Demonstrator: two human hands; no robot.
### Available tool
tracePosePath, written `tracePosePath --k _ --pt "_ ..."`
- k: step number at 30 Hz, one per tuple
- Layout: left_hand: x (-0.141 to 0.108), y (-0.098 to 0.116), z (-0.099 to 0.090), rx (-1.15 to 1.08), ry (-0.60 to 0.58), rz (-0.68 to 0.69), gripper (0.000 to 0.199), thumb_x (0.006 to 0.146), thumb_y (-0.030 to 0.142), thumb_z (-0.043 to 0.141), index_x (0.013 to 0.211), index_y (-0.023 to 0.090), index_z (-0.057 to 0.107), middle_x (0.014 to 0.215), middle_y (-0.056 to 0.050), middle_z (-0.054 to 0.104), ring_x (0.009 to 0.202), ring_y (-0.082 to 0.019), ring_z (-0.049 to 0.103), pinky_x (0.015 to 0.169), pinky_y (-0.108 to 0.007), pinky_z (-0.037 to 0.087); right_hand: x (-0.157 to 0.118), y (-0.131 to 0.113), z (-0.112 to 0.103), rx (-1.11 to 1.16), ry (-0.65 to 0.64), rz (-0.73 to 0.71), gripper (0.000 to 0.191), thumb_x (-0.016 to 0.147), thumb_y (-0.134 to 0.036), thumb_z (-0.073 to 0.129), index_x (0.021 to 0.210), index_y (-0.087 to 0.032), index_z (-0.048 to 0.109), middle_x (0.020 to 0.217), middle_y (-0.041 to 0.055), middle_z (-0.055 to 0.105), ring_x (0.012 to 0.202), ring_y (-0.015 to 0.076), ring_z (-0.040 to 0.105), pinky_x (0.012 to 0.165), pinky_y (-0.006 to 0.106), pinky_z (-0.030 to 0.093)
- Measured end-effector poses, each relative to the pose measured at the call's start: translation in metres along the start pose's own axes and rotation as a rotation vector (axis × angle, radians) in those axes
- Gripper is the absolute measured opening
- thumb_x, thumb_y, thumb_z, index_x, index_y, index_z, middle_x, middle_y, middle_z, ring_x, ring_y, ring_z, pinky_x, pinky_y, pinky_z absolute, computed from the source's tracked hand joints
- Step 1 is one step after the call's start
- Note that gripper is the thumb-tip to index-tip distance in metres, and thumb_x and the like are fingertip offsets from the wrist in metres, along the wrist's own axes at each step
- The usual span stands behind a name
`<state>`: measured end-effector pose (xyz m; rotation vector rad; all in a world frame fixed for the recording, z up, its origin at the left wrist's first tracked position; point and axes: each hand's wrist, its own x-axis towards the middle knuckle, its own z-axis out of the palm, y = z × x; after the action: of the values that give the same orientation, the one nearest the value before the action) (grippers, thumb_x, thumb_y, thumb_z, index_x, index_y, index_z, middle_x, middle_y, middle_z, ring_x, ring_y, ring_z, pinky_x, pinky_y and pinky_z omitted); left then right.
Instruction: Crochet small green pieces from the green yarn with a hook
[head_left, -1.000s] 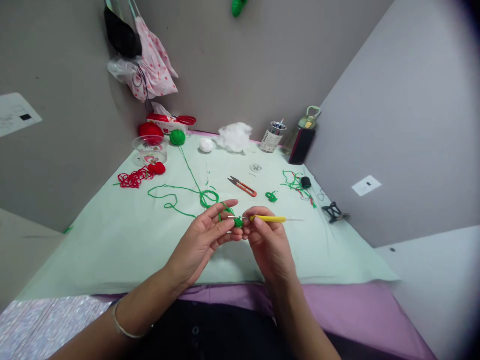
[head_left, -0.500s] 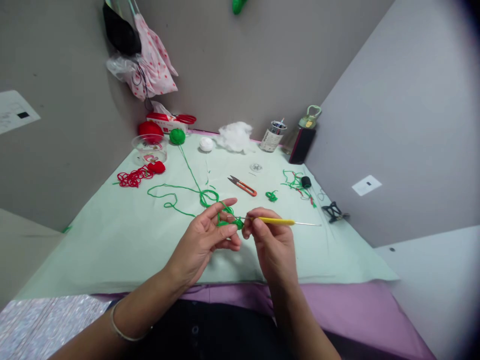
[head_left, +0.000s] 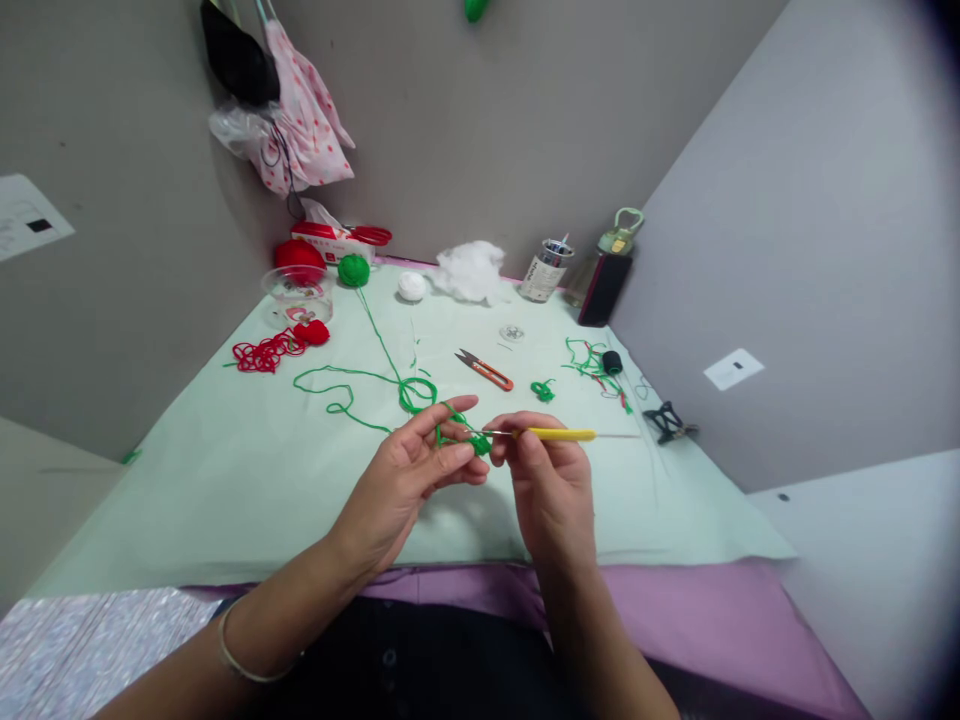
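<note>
Between thumb and fingers, my left hand (head_left: 409, 470) pinches a small green crochet piece (head_left: 480, 444). Green yarn (head_left: 417, 394) passes over its raised index finger and runs back in loose loops to a green yarn ball (head_left: 353, 270). My right hand (head_left: 551, 480) is closed around the yellow handle of a crochet hook (head_left: 562, 434), held nearly level. The hook's metal tip points left and meets the green piece at my left fingertips; whether a loop sits on it is too small to tell.
Orange thread snips (head_left: 486, 370) lie beyond my hands, with a green yarn scrap (head_left: 542, 391) to their right. Red yarn (head_left: 270, 352) and a clear plastic tub (head_left: 298, 295) are at left. White stuffing (head_left: 471, 272), a can (head_left: 546, 270) and a phone (head_left: 604, 290) stand at the back.
The crochet hook and my right hand have shifted slightly right, drawing the tip back towards the green piece. My left hand keeps its pinch, nearly still.
</note>
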<state>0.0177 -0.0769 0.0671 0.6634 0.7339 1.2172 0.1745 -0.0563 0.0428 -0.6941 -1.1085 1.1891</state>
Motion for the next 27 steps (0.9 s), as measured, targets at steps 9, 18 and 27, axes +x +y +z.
tracePosePath --k 9,18,27 --pt "0.000 0.000 -0.004 0.042 0.001 0.023 0.040 0.082 0.026 0.087 0.121 0.023 0.079 0.095 0.000 0.066 0.072 -0.009 0.064 0.078 -0.026 0.054 0.003 -0.004 -0.001 0.042 -0.083 -0.031 0.014 0.101 -0.033 0.067 0.096 -0.024 0.077 0.090 0.0013 0.077 0.064 0.0099 0.064 0.064 0.025 0.054" --pt "0.000 -0.006 -0.008 0.238 0.042 0.190 0.039 0.085 0.025 0.085 0.123 0.029 0.078 0.088 0.004 0.062 0.075 -0.009 0.064 0.080 -0.024 0.054 -0.010 -0.015 -0.008 -0.487 -0.184 -0.422 0.024 0.105 -0.011 0.053 0.113 -0.024 0.072 0.103 0.0033 0.074 0.086 0.0136 0.071 0.080 0.030 0.058" --pt "-0.003 -0.012 -0.002 0.423 0.186 0.373 0.046 0.083 0.021 0.084 0.128 0.025 0.074 0.085 0.004 0.065 0.057 -0.005 0.049 0.055 -0.018 0.049 -0.015 -0.012 -0.003 -0.742 -0.194 -0.654 0.025 0.100 -0.002 0.053 0.108 -0.020 0.067 0.100 0.0076 0.075 0.099 0.0173 0.072 0.084 0.031 0.061"
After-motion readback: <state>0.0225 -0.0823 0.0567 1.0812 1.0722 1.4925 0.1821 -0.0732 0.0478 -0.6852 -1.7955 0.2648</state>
